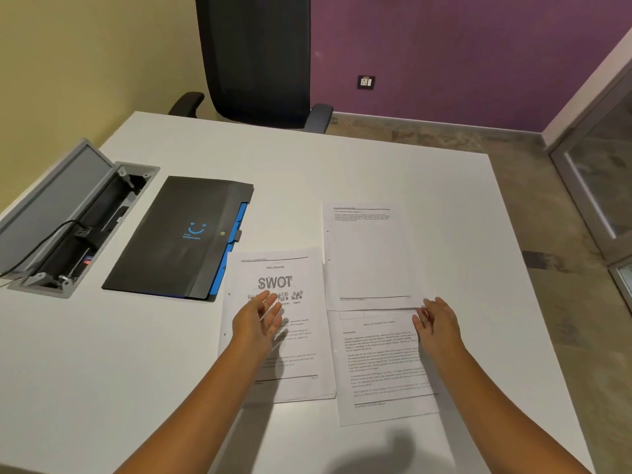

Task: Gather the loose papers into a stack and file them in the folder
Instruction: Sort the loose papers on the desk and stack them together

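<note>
White counter [342, 172], seen from above through the head camera. Three loose papers in the near middle, not yet in a stack. SWOT sheet [294, 268] on the left of the group, with large grey "SWOT" heading and lines of small text below. Mostly blank sheet [362, 258] further back on the right, only a few lines of print at its top edge, its near edge lying over the top of the text sheet [379, 367], which is full of paragraphs and slightly turned. SWOT sheet just beside both of them, its right edge touching or a little under the text sheet; cannot tell which.

Black folder [178, 234] closed, flat on the counter to the left of the papers, blue smiling mark on the cover, blue tabs showing along its right side. Its near right corner very near the top left corner of the SWOT sheet.

Left hand [260, 319] above the SWOT sheet, fingers [270, 302] spread and released, grasping nothing, a shadow under the palm. Right hand [437, 323] over the place where the blank sheet and the text sheet meet, fingers loose and extended, also holding nothing; contact with the paper not clear.

Open grey cable box [68, 217] sunk in the counter at far left, lid up, black cable inside. Black office chair [260, 56] behind the far edge of the counter.
</note>
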Demonstrator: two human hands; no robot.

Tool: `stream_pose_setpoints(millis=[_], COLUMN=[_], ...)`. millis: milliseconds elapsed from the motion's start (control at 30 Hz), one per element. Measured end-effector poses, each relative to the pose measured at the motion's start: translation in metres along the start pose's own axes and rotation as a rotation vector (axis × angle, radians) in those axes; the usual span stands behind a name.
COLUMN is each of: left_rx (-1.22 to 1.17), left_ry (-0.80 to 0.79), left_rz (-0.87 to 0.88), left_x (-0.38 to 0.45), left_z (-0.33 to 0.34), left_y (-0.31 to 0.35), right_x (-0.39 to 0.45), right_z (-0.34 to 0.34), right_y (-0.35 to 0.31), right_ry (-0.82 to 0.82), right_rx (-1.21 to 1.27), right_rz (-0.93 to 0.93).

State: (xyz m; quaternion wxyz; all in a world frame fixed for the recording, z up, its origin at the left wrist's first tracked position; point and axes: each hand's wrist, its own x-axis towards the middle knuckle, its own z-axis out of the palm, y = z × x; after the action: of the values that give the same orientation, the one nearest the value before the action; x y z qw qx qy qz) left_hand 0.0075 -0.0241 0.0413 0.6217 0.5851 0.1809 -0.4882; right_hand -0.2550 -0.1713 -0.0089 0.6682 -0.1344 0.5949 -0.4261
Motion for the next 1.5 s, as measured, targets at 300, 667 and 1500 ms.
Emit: stream_pose_setpoints(millis=[300, 667, 1500], left_rx=[0.051, 0.099, 0.536], left_ry=[-0.038, -0.057, -0.191], left_rz=[-0.123, -0.157, -0.083], left_x=[0.002, 0.005, -0.011], left_z=[0.003, 0.001, -0.011], left_y=[-0.009, -0.012, -0.05], right_x=[0.01, 0.014, -0.043], right_z=[0.015, 0.013, -0.067], right_y=[0.002, -0.006, 0.015], right_ry=[-0.214, -0.102, 0.156], right_rx=[-0.041, 0.01, -1.406], right_rz=[0.007, 0.1, -0.34])
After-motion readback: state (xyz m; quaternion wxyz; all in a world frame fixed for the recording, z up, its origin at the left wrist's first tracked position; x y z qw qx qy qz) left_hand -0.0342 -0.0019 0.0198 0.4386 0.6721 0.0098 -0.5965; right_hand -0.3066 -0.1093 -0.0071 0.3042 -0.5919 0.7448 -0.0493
